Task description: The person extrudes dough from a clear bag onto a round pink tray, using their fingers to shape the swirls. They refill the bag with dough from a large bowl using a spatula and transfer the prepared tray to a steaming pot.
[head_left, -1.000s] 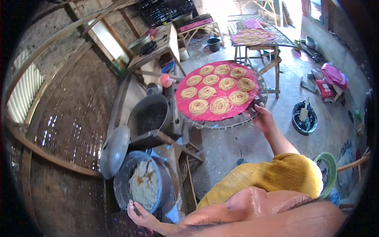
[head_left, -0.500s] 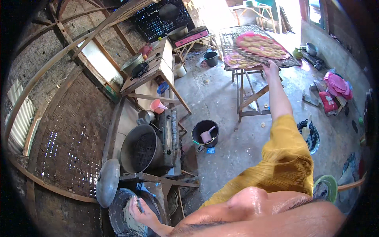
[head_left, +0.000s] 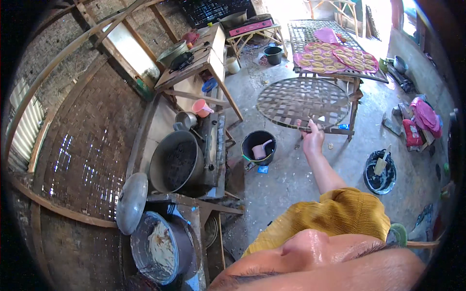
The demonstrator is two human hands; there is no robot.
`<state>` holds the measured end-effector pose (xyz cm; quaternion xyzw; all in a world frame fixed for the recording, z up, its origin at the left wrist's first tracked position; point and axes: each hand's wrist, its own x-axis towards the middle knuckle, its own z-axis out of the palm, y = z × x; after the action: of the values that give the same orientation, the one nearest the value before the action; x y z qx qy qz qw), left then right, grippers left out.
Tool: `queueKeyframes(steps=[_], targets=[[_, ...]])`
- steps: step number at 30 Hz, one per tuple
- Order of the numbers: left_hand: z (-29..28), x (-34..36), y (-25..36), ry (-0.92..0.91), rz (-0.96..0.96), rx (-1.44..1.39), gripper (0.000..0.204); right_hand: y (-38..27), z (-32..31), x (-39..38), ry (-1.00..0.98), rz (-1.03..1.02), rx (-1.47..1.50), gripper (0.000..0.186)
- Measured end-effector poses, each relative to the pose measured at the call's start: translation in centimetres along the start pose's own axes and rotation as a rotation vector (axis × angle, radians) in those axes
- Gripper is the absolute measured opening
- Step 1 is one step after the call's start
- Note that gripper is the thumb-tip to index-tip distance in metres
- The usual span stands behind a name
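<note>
My right hand [head_left: 313, 138] grips the near rim of a round, flat woven bamboo tray [head_left: 302, 103], holding it out level in front of me. The tray's open weave lets the floor show through, and nothing lies on it. Just beyond is a lattice drying rack [head_left: 297, 35] on wooden legs. Pink sheets [head_left: 326, 35] rest on that rack, with many pale yellow dough rings [head_left: 327, 61] spread over them. At lower left stands a basin [head_left: 180, 257] with pale, sticky dough [head_left: 161, 245] smeared inside. My left hand is out of view.
A large dark pot [head_left: 196, 167] and its metal lid [head_left: 131, 206] are at left. On the floor sit a black bucket [head_left: 250, 157] with a pink dipper [head_left: 262, 149] and a dark tub [head_left: 369, 179]. A wooden table [head_left: 213, 46] stands farther back; pink bundles [head_left: 424, 116] lie at right.
My right hand has drawn the woven tray back from the rack, toward me. The pink sheets with dough rings now lie on the rack. My left hand has left the basin and the view.
</note>
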<state>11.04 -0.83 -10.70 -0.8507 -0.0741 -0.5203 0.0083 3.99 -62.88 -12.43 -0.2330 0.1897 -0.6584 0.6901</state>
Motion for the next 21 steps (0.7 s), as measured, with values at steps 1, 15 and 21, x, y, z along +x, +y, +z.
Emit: queueKeyframes(steps=[1, 15, 21], targets=[[-0.4, -1.1, -2.5, -0.051, -0.022, 0.052, 0.021, 0.2, 0.8, -1.2, -0.021, 0.026, -0.005, 0.012], [0.8, -2.8, -23.4, -0.405, 0.189, -0.052, 0.029, 3.3, 5.8, -20.9, -0.221, 0.25, -0.105, 0.03], [-2.6, 3.5, -25.9, -0.23, 0.28, -0.123, 0.015, 4.4, 6.5, -26.6, -0.402, 0.535, -0.026, 0.038]])
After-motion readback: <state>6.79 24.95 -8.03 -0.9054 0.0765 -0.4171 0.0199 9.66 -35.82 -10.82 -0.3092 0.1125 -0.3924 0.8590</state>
